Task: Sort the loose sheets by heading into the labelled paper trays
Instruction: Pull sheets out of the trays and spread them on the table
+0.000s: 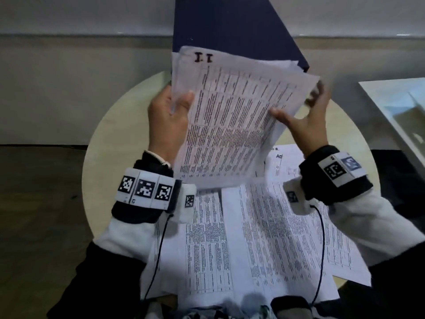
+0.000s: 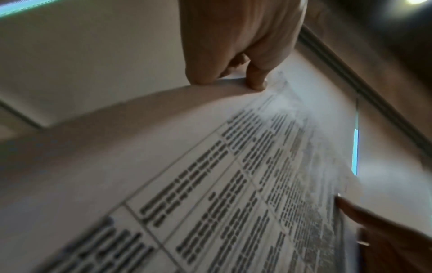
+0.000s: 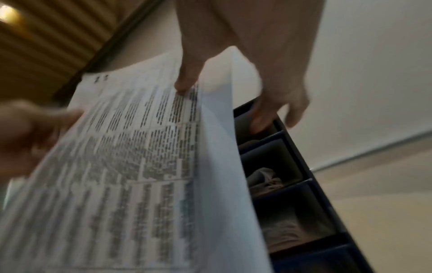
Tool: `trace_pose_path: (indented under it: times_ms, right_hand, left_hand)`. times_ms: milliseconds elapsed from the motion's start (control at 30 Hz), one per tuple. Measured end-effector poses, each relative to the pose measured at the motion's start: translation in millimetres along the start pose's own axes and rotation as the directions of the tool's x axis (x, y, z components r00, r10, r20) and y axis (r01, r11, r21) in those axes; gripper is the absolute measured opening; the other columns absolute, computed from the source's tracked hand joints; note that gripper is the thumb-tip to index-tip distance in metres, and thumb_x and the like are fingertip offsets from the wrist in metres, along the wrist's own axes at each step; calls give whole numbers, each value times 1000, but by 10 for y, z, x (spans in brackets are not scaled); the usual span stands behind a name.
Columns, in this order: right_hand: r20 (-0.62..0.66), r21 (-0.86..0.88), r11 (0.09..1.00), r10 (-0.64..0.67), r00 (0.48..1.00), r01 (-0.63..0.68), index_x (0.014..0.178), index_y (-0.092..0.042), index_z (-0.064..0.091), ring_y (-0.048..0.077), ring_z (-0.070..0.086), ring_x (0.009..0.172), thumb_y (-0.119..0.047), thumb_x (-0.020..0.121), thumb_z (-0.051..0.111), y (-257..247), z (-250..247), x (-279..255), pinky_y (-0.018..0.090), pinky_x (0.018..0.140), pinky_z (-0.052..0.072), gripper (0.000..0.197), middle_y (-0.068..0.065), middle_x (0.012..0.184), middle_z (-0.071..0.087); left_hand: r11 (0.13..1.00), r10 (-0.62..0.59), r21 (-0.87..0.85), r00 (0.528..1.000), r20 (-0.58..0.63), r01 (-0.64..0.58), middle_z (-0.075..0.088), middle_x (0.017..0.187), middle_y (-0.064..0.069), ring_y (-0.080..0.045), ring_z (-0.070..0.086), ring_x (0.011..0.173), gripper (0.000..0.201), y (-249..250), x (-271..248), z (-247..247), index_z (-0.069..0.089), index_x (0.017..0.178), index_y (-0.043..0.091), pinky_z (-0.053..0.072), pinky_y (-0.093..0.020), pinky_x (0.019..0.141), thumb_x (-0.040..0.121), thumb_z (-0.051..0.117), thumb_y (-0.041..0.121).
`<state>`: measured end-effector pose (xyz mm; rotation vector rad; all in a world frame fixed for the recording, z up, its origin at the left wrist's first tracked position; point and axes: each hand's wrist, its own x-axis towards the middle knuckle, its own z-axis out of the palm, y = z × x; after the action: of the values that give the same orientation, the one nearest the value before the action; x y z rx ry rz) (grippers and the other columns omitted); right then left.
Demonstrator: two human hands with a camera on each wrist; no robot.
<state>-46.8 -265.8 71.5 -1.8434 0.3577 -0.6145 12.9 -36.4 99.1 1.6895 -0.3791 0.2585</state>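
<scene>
A stack of printed table sheets [image 1: 230, 125] is held up over the table, its top sheet headed "II" [image 1: 203, 58]. My left hand [image 1: 170, 118] grips the stack's left edge, thumb on the front. My right hand [image 1: 303, 125] holds the right edge, with its thumb on the front sheet and its blurred fingers behind. In the right wrist view the thumb [image 3: 184, 85] presses the front sheet [image 3: 140, 147], and the fingers sit behind a parted sheet near the tray unit's compartments [image 3: 280, 166]. The dark blue tray unit [image 1: 230, 31] stands right behind the stack. The left wrist view shows my left hand [image 2: 233, 46] pinching the sheet's edge [image 2: 210, 184].
Several loose printed sheets [image 1: 253, 238] lie spread over the near half of the round pale table [image 1: 110, 139], one headed "Ad" [image 1: 282, 162]. A white box-like object [image 1: 395, 107] sits off to the right. Some tray compartments hold paper [image 3: 280, 238].
</scene>
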Motion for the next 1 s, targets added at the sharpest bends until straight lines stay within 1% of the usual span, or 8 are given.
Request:
trace_pose_path:
  times_ms: [100, 167, 233, 333, 533, 633, 833, 1000]
  right_hand:
    - [122, 268, 963, -28, 992, -6, 111, -4, 49, 7, 63, 94, -25, 61, 80, -34, -61, 7, 26, 84, 50, 62, -10, 98, 69]
    - [91, 311, 948, -98, 991, 65, 99, -10, 48, 0, 62, 83, -19, 66, 74, -112, -56, -1, 21, 77, 49, 42, -15, 84, 67]
    - [31, 382, 917, -141, 990, 119, 95, -18, 41, -3, 59, 81, -11, 69, 73, -157, -54, -17, 19, 76, 48, 41, -14, 87, 59]
    - [30, 378, 914, -168, 985, 145, 98, -19, 38, 1, 59, 93, -10, 70, 72, -62, -36, -91, 21, 85, 48, 45, -1, 100, 54]
    - [23, 279, 960, 3, 1000, -10, 88, -22, 52, 5, 58, 80, -32, 61, 72, 278, 56, -325, 22, 76, 49, 36, -1, 88, 59]
    - [-38, 247, 965, -79, 996, 86, 90, -27, 53, 2, 56, 80, -28, 70, 66, 148, 34, -314, 19, 75, 47, 23, -3, 88, 59]
    - [-202, 267, 876, -357, 912, 402, 101, -22, 54, -1, 55, 81, -8, 85, 60, -287, -80, -130, 17, 73, 44, 23, -19, 85, 62]
    - [-154, 301, 907, -260, 953, 296, 98, -23, 49, 0, 55, 81, -12, 81, 62, -77, -34, -323, 17, 74, 45, 24, -5, 89, 56]
  left_hand:
    - [993, 84, -79, 996, 15, -83, 66, 75, 14, 4, 63, 69, 12, 138, 44, -29, 58, 84, 18, 53, -20, 63, 92, 52, 11]
    - [984, 144, -107, 990, 1, -143, 67, 69, 21, 6, 62, 67, 9, 194, 47, -26, 58, 87, 14, 50, -16, 61, 92, 53, 9]
    - [977, 148, -153, 989, 6, -146, 67, 71, 24, 6, 62, 70, 5, 197, 16, -15, 57, 95, 15, 49, -15, 63, 90, 58, 16]
    - [978, 63, -201, 997, 34, -54, 69, 82, 14, -3, 65, 82, 25, 85, -103, -10, 58, 93, 17, 52, -23, 74, 80, 64, 37]
    - [966, -197, -143, 971, 137, 216, 69, 77, 17, 0, 66, 81, 14, -217, -456, 61, 57, 85, 12, 54, -19, 75, 81, 65, 1]
    - [975, -162, -146, 986, 31, 165, 66, 88, 1, -17, 66, 88, 12, -137, -379, 66, 60, 97, -3, 56, -33, 82, 86, 61, 3]
    - [979, 88, -172, 990, -110, -106, 65, 86, 8, -8, 64, 83, 11, 228, -88, 23, 59, 94, 18, 54, -30, 77, 90, 55, 9]
    - [987, -49, -153, 998, -25, 45, 64, 87, 7, -5, 64, 82, 10, 94, -246, 87, 57, 91, 20, 54, -30, 78, 91, 55, 10]
